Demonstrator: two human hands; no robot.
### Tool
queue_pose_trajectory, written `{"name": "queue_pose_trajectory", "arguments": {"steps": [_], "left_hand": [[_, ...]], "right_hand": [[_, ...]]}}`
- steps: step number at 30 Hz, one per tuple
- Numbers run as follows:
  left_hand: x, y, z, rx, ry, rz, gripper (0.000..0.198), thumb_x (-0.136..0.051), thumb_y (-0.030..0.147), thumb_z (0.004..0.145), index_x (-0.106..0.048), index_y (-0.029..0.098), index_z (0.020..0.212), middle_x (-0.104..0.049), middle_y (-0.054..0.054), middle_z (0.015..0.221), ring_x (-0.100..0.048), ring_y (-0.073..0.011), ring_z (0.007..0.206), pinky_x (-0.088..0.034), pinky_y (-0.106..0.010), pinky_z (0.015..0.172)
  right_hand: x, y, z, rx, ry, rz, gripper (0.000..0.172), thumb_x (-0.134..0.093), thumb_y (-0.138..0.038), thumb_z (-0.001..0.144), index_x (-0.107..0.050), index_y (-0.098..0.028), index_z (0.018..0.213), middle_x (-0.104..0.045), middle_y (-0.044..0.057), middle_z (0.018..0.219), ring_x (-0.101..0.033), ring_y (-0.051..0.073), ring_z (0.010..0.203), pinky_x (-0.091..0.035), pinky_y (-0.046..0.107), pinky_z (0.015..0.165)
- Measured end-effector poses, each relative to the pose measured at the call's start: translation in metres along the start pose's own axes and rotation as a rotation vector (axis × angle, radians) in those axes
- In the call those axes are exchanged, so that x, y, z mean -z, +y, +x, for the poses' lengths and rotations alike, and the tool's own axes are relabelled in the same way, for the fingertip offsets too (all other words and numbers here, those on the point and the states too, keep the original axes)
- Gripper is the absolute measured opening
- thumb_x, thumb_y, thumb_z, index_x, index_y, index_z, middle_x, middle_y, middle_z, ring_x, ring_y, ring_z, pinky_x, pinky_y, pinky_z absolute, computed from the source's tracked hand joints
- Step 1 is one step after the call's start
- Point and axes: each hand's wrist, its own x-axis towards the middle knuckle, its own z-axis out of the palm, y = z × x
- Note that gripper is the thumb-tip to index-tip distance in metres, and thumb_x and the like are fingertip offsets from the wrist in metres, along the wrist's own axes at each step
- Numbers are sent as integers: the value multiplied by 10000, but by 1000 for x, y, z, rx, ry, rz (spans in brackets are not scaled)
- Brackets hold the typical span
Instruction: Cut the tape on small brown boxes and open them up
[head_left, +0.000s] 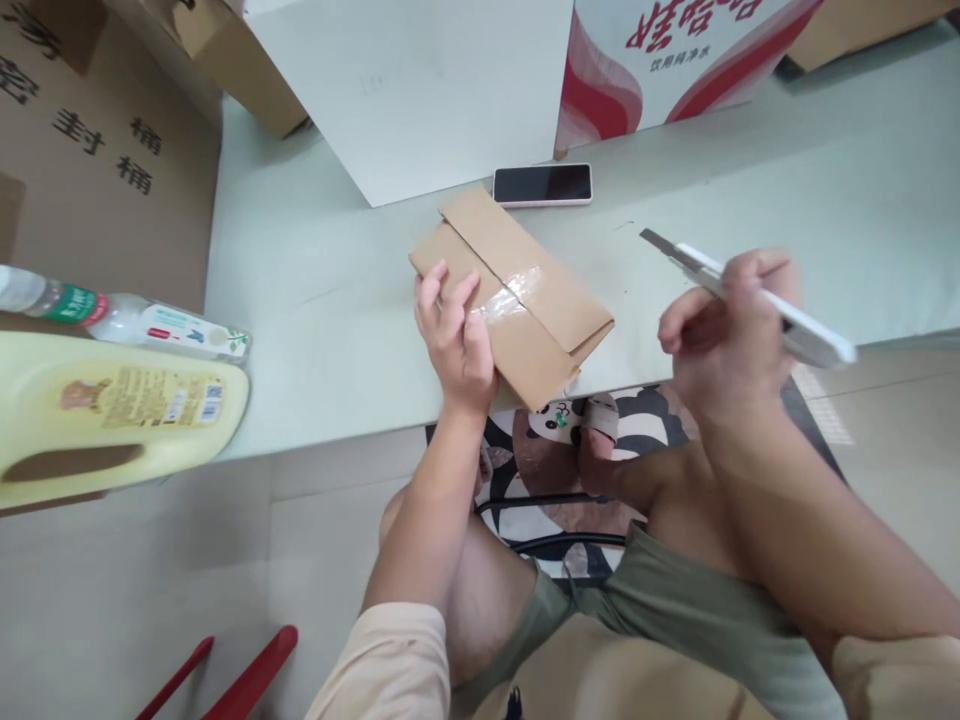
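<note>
A small brown cardboard box (540, 300) lies at an angle near the front edge of the table, with clear tape across the seam on its top. My left hand (455, 345) grips its left side, fingertips resting on the top face. Raised off to the right of the box, my right hand (731, 335) is closed around a white utility knife (806, 335). The knife's grey blade is out and points up and left, apart from the box. Some blur softens the right hand.
A phone (543, 184) lies behind the small box, in front of a large white carton (427, 90). At the left are a clear plastic bottle (127, 318), a pale yellow jug (120, 410) and a big cardboard carton (112, 150). The table's front edge runs above my lap.
</note>
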Motion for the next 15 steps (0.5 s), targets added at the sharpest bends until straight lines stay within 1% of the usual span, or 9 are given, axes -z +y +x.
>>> {"name": "queue_pose_trajectory", "arguments": {"steps": [2, 3, 5, 7, 8, 9, 11, 13, 15], "left_hand": [[-3, 5, -1, 6, 11, 9, 533, -290, 556, 1030, -615, 259, 1328, -457, -86, 1523, -384, -294, 1503, -287, -525, 1269], [-5, 8, -2, 14, 16, 11, 528, -299, 557, 1027, -621, 259, 1320, -464, -86, 1514, -387, -293, 1503, -267, -526, 1279], [-6, 14, -1, 33, 25, 11, 517, -318, 560, 1022, -633, 259, 1301, -481, -87, 1495, -394, -292, 1500, -240, -532, 1292], [-8, 18, -1, 44, 35, 11, 513, -328, 560, 1018, -641, 255, 1286, -496, -91, 1476, -412, -295, 1489, -239, -539, 1292], [-8, 20, -1, 44, 39, 13, 511, -330, 558, 1017, -644, 252, 1281, -503, -93, 1468, -426, -295, 1480, -245, -541, 1290], [-9, 21, -1, 41, 45, 16, 510, -331, 555, 1017, -647, 250, 1275, -509, -94, 1460, -439, -294, 1470, -251, -542, 1288], [-9, 21, -1, 33, 53, 28, 508, -325, 548, 1019, -649, 250, 1272, -513, -92, 1454, -452, -289, 1461, -258, -536, 1287], [-9, 20, -2, 24, 50, 40, 508, -317, 539, 1022, -644, 247, 1277, -511, -93, 1460, -448, -286, 1465, -261, -530, 1287], [-8, 19, -2, 19, 37, 50, 509, -309, 533, 1025, -638, 245, 1285, -510, -96, 1468, -437, -285, 1473, -266, -529, 1285]], "right_hand": [[-4, -6, -7, 181, -13, -43, 317, -518, -620, 927, -505, -303, 914, -454, -54, 557, -445, 142, 409, -265, 281, 374], [-6, -8, -11, 278, -33, -71, 367, -493, -671, 927, -540, -307, 935, -476, -42, 583, -461, 146, 424, -297, 291, 379], [-11, -12, -18, 436, -89, -159, 413, -461, -691, 942, -604, -306, 987, -567, -8, 662, -538, 165, 500, -390, 317, 429], [-14, -15, -24, 481, -195, -304, 426, -421, -648, 982, -650, -296, 1053, -664, 35, 782, -640, 199, 653, -485, 354, 543], [-15, -15, -25, 485, -252, -375, 431, -404, -623, 999, -665, -288, 1076, -688, 50, 821, -664, 212, 715, -510, 370, 597], [-16, -16, -26, 493, -308, -434, 440, -391, -605, 1009, -679, -280, 1082, -698, 58, 834, -669, 217, 743, -521, 379, 634], [-16, -18, -27, 531, -401, -512, 465, -365, -584, 1023, -704, -269, 1067, -698, 63, 811, -655, 212, 731, -525, 386, 670], [-17, -19, -26, 599, -438, -565, 426, -394, -540, 1026, -723, -272, 1057, -701, 61, 799, -637, 204, 711, -520, 388, 689], [-18, -20, -26, 639, -437, -623, 352, -451, -485, 1016, -735, -282, 1063, -726, 73, 874, -653, 214, 757, -522, 397, 723]]}}
